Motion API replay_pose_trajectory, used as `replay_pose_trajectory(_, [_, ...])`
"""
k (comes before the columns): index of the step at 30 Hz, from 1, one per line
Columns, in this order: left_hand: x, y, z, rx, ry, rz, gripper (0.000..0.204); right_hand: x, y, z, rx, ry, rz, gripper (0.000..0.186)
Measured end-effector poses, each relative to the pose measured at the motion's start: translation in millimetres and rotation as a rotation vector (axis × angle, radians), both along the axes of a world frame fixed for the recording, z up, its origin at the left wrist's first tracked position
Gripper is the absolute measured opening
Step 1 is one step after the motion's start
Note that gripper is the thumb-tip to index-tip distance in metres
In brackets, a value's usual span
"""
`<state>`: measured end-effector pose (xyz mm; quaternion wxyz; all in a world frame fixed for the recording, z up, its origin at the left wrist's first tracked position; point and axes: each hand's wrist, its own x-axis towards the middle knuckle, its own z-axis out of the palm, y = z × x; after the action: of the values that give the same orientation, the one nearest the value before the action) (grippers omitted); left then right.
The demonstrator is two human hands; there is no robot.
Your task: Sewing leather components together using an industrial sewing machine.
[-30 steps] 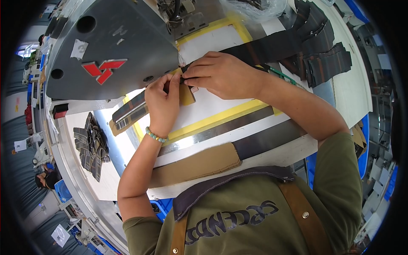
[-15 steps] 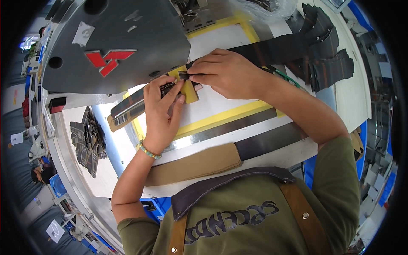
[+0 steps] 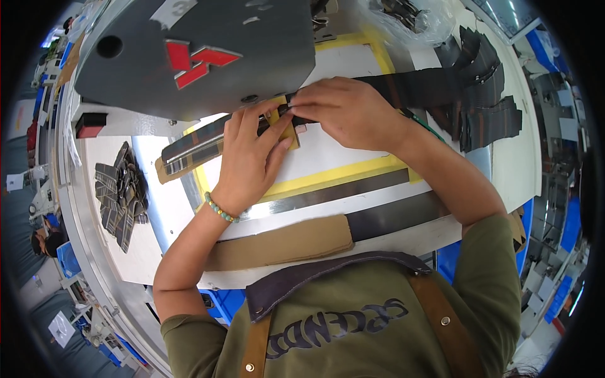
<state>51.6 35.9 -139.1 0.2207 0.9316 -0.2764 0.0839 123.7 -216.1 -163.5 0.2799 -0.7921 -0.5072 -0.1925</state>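
Left hand (image 3: 251, 154) lies across the plaid strip (image 3: 196, 146) beside the grey machine (image 3: 142, 79), thumb spread from fingers; right hand (image 3: 350, 113) pinches a small dark piece (image 3: 283, 108) against the yellow piece (image 3: 293, 138).

I can't make out what the fingertips of the left hand (image 3: 249, 157) and right hand (image 3: 346, 113) are pinching; the left one also covers part of the plaid strip (image 3: 192, 150). The grey machine cover (image 3: 195, 91) runs off the far edge, as does the clear plastic bag (image 3: 438, 28), contents unclear. The right forearm hides some of a slim green thing (image 3: 425, 126). Far left, a person (image 3: 47, 242) is too small to read.
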Motion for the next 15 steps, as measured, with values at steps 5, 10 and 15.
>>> replay_pose_trajectory(5, [7,10,-10,-0.132,-0.015,-0.051,0.033,0,-2,0,-0.088,-0.095,0.011,0.025])
replay_pose_trajectory(10, [7,11,-7,-0.161,0.039,0.068,0.035,0,-2,4,-0.146,-0.154,0.030,0.025])
replay_pose_trajectory(15, [21,2,-6,-0.003,-0.052,-0.046,0.049,-4,-2,5,-0.160,-0.123,-0.004,0.028])
